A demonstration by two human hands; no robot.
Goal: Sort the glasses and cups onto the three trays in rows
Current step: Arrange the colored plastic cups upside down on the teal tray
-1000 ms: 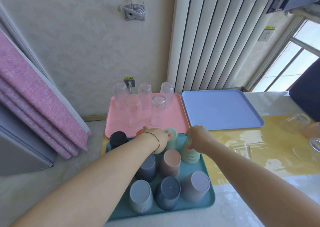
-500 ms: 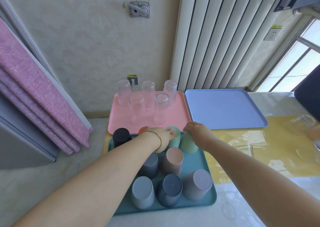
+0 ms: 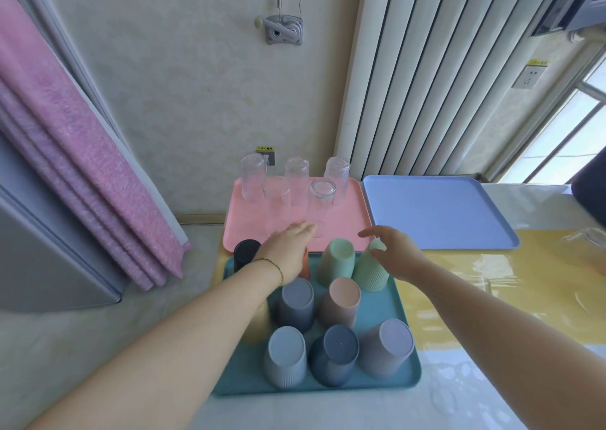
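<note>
A teal tray (image 3: 405, 328) in front of me holds several upturned plastic cups in grey, blue, pink, green and black. Two green cups (image 3: 337, 260) (image 3: 372, 270) stand side by side in its far row. My left hand (image 3: 290, 249) hovers open over an orange cup (image 3: 305, 267) that it mostly hides. My right hand (image 3: 392, 251) is open above the right green cup, holding nothing. Behind, a pink tray (image 3: 244, 229) carries several clear glasses (image 3: 296, 180). A blue tray (image 3: 436, 210) lies bare to its right.
A glass jug (image 3: 587, 246) stands on the yellow table cover (image 3: 492, 285) at the right edge. A folded pink cloth (image 3: 82, 173) hangs at the left over a grey unit. A white radiator (image 3: 436, 68) and the wall are behind the trays.
Both hands have let go of the green cups and lifted off them with fingers spread. The left hand has moved forward toward the pink tray.
</note>
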